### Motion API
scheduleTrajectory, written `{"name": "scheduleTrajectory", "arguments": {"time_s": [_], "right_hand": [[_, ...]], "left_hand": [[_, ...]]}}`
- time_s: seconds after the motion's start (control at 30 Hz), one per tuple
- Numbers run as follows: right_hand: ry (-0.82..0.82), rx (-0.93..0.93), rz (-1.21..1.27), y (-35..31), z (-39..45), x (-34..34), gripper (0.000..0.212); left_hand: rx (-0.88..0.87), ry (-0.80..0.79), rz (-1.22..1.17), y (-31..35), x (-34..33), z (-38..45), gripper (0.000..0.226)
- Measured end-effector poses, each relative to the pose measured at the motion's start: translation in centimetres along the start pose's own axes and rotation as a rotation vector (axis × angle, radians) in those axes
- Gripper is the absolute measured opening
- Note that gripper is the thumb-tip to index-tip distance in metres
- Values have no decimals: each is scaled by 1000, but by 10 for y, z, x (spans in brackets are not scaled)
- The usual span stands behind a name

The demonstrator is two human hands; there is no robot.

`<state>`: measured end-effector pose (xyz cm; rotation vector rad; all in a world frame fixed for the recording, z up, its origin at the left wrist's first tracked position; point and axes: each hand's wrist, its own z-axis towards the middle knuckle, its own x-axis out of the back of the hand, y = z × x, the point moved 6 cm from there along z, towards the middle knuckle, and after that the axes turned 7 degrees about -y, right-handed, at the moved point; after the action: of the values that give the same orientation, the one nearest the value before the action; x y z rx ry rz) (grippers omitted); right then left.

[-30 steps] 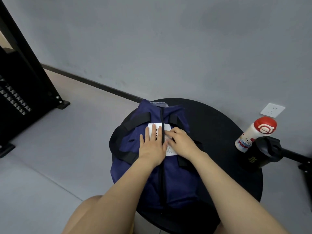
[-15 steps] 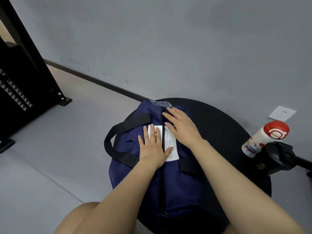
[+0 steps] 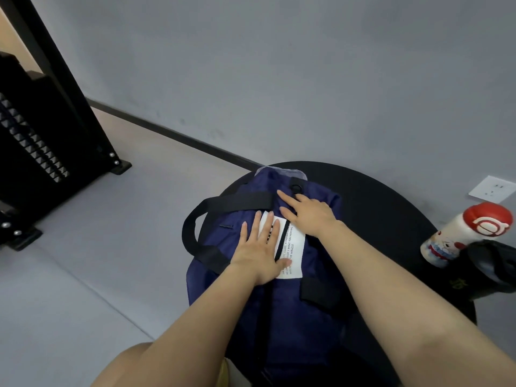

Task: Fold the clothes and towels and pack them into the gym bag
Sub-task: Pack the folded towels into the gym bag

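While the black rack (image 3: 42, 135) stands off on the floor, we find the navy gym bag (image 3: 251, 303) lying on the round black table (image 3: 377, 196), zip line up. Our left hand (image 3: 259, 255) presses flat, fingers spread, on its white label (image 3: 293, 247); our right hand (image 3: 310, 213) lies flat too, fingers straight, nearer the snap end. We'd judge it soft, light, saggy: best lifted by the black strap handles (image 3: 223, 203). Bottles (image 3: 466, 233) wait far right.

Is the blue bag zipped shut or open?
Shut, it seems. The bag's zipper line runs closed along the top, nothing inside shows, and both hands, left and right, press flat on it.
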<state>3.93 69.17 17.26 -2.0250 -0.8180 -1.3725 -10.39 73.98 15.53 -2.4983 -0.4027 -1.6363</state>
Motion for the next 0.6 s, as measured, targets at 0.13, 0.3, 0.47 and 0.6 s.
{"name": "scheduleTrajectory", "arguments": {"time_s": [0.13, 0.3, 0.47, 0.6], "right_hand": [[8, -97, 52, 9, -15, -4, 52], [-7, -215, 118, 24, -40, -11, 53], [-48, -269, 125, 24, -70, -18, 60], [-144, -261, 141, 13, -91, -18, 67]], "left_hand": [[-39, 3, 98, -5, 5, -2, 81], [-36, 54, 163, -6, 15, -3, 76], [-1, 51, 135, -11, 23, -5, 75], [-50, 7, -14, -13, 28, -7, 80]]}}
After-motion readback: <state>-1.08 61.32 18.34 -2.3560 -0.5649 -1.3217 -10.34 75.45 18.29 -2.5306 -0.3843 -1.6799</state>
